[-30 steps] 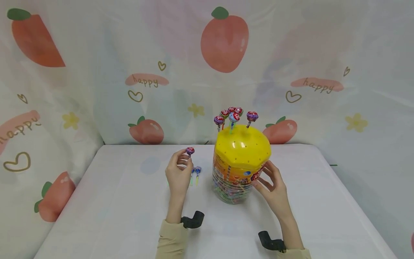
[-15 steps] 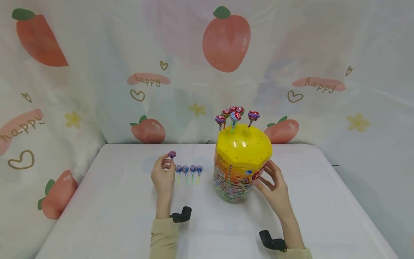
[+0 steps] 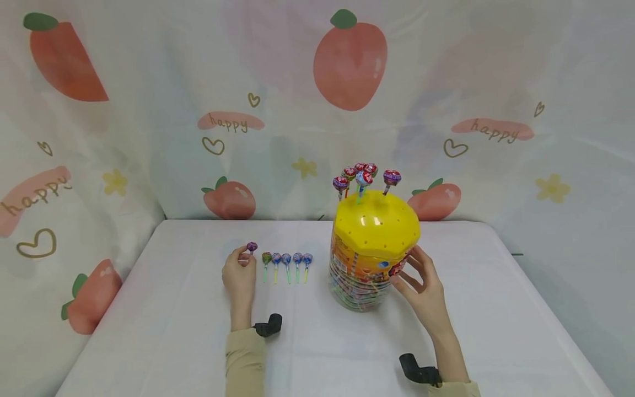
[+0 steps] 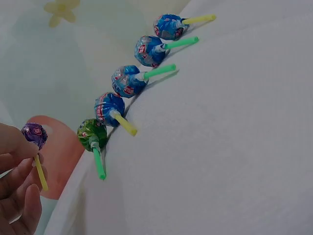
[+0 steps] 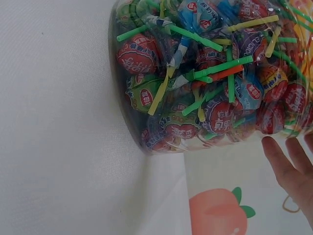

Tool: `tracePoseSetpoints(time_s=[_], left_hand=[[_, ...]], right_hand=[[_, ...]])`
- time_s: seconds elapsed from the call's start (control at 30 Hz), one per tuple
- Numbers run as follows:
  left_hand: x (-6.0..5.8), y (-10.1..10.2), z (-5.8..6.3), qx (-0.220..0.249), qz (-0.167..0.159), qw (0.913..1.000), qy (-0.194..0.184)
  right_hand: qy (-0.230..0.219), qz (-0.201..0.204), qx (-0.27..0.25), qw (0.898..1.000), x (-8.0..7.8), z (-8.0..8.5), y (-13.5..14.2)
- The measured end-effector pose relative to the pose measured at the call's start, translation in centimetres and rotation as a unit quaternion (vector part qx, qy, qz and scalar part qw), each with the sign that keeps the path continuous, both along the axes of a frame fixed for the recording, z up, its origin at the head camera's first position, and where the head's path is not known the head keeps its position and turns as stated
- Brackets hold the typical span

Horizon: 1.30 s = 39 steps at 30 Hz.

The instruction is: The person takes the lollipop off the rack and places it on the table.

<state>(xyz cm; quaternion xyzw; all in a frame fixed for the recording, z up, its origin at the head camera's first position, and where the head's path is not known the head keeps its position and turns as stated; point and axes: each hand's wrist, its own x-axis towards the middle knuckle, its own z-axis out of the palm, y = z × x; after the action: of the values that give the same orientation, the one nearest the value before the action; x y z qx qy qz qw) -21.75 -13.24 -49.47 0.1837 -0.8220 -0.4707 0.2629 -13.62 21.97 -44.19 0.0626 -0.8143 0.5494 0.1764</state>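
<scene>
My left hand (image 3: 241, 277) pinches a purple-wrapped lollipop (image 3: 252, 247) by its yellow stick, candy end up, at the left end of a row on the table. The row holds a green-wrapped lollipop (image 4: 92, 135) nearest that hand, then several blue-wrapped lollipops (image 4: 128, 81), sticks toward me. To the right stands a clear jar (image 3: 358, 289) full of lollipops, with a domed yellow lid (image 3: 374, 226) dotted with small holes. Several lollipops (image 3: 364, 179) stick up out of the lid. My right hand (image 3: 421, 292) holds the jar's right side, thumb in front and fingers toward the back.
The white-covered table (image 3: 317, 353) reaches back to a hanging cloth (image 3: 278, 66) printed with fruit and "happy". A black wrist mount (image 3: 269, 325) sits at the left cuff and another black mount (image 3: 419, 370) at the right one.
My left hand has moved left and lower with the purple lollipop, uncovering the lollipops in the row. My right hand stays at the jar; the whole view has shifted slightly.
</scene>
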Motion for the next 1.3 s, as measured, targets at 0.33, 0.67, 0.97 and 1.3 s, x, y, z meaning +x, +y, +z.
tracePoseSetpoints(time_s=[0.33,0.67,0.97,1.3], left_hand=[[-0.6,-0.5,-1.0,-0.011,-0.017,0.9984,-0.052],[-0.5,-0.4,-2.0,-0.047,-0.024,0.9959,-0.073],[-0.4,-0.3,-2.2,-0.034,-0.023,0.9964,-0.074],[0.2,-0.3,-1.5,-0.008,-0.014,0.9984,-0.055]], right_hand=[[0.001,0.0,-0.001,1.0,-0.1,0.0,0.0],[-0.001,0.003,-0.002,1.0,0.0,0.0,-0.1],[-0.002,0.001,0.001,1.0,0.0,0.1,0.0],[-0.001,0.001,0.002,1.0,0.0,0.1,-0.1]])
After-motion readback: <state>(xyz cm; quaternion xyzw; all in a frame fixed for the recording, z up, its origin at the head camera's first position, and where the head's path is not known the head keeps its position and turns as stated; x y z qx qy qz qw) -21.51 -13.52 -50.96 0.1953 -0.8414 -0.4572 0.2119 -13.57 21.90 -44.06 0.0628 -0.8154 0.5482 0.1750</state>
